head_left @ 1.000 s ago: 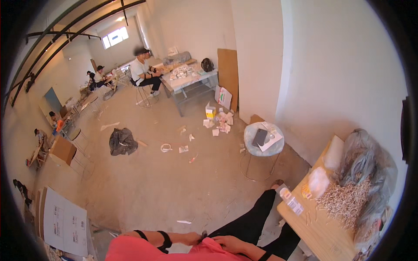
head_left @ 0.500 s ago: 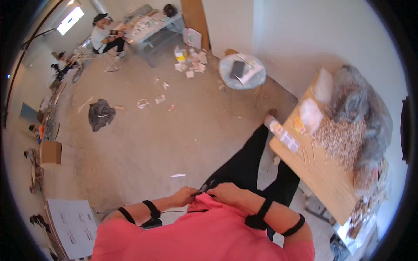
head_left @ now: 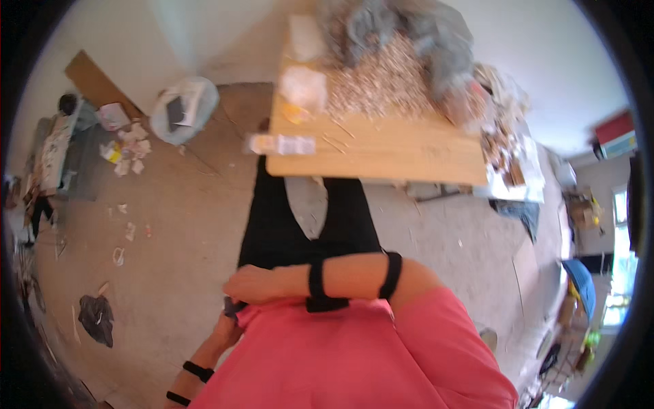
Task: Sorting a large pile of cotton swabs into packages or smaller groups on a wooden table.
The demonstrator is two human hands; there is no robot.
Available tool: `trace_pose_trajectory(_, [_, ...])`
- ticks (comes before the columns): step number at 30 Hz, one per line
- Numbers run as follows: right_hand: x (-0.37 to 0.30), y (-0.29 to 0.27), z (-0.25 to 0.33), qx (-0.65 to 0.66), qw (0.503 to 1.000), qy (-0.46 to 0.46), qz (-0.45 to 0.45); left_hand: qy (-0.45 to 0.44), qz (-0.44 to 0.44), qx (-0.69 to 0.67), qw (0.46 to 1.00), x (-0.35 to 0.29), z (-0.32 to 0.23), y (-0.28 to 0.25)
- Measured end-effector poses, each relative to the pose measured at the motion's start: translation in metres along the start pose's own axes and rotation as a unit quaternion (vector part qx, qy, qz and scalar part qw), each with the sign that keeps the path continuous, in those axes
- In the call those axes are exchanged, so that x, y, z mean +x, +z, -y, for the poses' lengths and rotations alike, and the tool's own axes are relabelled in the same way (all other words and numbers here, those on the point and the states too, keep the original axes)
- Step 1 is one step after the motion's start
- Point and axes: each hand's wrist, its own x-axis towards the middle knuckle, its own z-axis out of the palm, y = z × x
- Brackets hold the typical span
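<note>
My right hand reaches across my waist to the left, its fingers curled at the hem of the pink shirt. Just below it, my left hand is closed too, close against my side. A small dark grey thing shows between both hands; blur and the fingers hide its kind. Black straps circle my forearms. In front of my legs stands a wooden table with a heap of small light brown pieces, a few thin sticks and a white-and-orange packet.
A large grey plastic bag lies behind the heap. To the left stand a small round table with papers and a dark flat object, and scattered scraps. A black plastic bag lies on the floor. Cardboard lies at right.
The view has turned right, so the wooden table now lies straight ahead. My hands have shifted to the left side of my waist, still close together at the shirt hem.
</note>
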Motion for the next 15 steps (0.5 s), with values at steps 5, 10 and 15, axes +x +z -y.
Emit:
trace_pose_trajectory(5, [0.015,0.003,0.006,-0.066,0.998,-0.024,0.006,0.099,0.109,0.011,0.989,0.06,-0.013,-0.007])
trace_pose_trajectory(10, [0.013,0.0,0.004,-0.092,0.989,-0.091,0.072,0.111,0.044,0.076,0.99,0.09,-0.023,0.006])
trace_pose_trajectory(15, [-0.013,-0.004,0.003,-0.002,0.998,0.013,0.06,0.076,-0.038,0.14,0.987,0.071,0.001,0.02])
